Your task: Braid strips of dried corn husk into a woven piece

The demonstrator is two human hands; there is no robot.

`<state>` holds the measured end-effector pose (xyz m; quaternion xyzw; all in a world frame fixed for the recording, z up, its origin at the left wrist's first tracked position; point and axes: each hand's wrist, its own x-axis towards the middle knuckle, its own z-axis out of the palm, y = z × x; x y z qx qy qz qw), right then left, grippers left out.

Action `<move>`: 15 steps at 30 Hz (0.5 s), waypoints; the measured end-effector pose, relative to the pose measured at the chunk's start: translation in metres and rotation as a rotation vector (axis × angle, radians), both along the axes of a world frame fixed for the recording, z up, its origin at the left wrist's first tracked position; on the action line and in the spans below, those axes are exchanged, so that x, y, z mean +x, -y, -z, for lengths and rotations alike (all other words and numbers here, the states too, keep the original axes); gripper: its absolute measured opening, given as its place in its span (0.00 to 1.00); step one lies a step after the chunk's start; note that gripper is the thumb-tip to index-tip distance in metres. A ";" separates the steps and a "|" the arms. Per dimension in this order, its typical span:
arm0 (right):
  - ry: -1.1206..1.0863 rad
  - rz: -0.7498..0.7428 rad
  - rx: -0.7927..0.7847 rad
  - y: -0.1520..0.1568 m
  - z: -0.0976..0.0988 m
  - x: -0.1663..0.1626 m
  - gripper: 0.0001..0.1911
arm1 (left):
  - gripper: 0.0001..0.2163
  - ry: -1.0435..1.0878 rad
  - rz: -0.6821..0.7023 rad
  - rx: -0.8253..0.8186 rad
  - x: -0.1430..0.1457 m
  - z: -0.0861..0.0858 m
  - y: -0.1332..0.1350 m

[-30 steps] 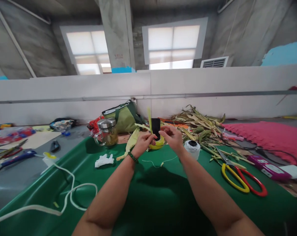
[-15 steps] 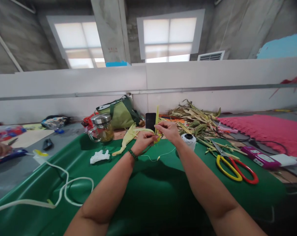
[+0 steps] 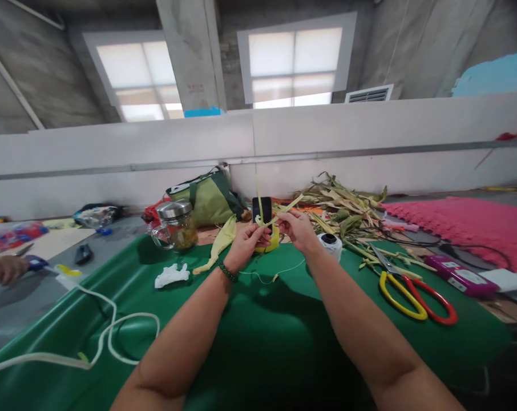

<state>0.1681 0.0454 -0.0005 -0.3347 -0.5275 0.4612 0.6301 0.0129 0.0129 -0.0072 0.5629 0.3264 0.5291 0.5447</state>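
Note:
My left hand (image 3: pixel 245 244) pinches pale green strips of corn husk, one of which (image 3: pixel 259 197) stands upright in front of a dark phone (image 3: pixel 265 206). Another husk strip (image 3: pixel 291 204) slants up to the right, and the fingertips of my right hand (image 3: pixel 299 229) are closed on it. Just behind and below the fingers shows a yellow object (image 3: pixel 273 240), mostly hidden. To the left of my left hand lies a larger pale corn husk (image 3: pixel 223 242). A white spool of thread (image 3: pixel 330 245) stands beside my right wrist, with a thin thread running left across the green mat (image 3: pixel 258 342).
Scissors (image 3: pixel 406 285) with yellow and red handles lie at right, near a purple box (image 3: pixel 459 277). Dried husks (image 3: pixel 335 200) are heaped behind. A glass jar (image 3: pixel 179 225), green bag (image 3: pixel 211 197) and white tissue (image 3: pixel 172 275) are at left. Another person's hand (image 3: pixel 8 269) works far left.
The upright husk strip has shifted left, and a second strip now angles right into my right hand. My hands have moved slightly apart. The other person's hand has moved right.

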 end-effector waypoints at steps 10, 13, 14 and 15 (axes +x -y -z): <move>0.391 0.267 0.198 0.005 -0.001 0.012 0.20 | 0.09 -0.084 -0.172 0.118 0.001 0.002 -0.003; 0.389 0.209 0.327 0.016 -0.009 0.006 0.15 | 0.09 -0.149 -0.138 0.160 0.004 0.005 -0.001; 0.389 0.161 0.324 0.018 -0.010 0.004 0.15 | 0.09 -0.152 -0.103 0.158 0.005 0.005 0.000; 0.390 0.123 0.311 0.019 -0.010 0.001 0.15 | 0.09 -0.145 -0.061 0.142 0.006 0.005 0.002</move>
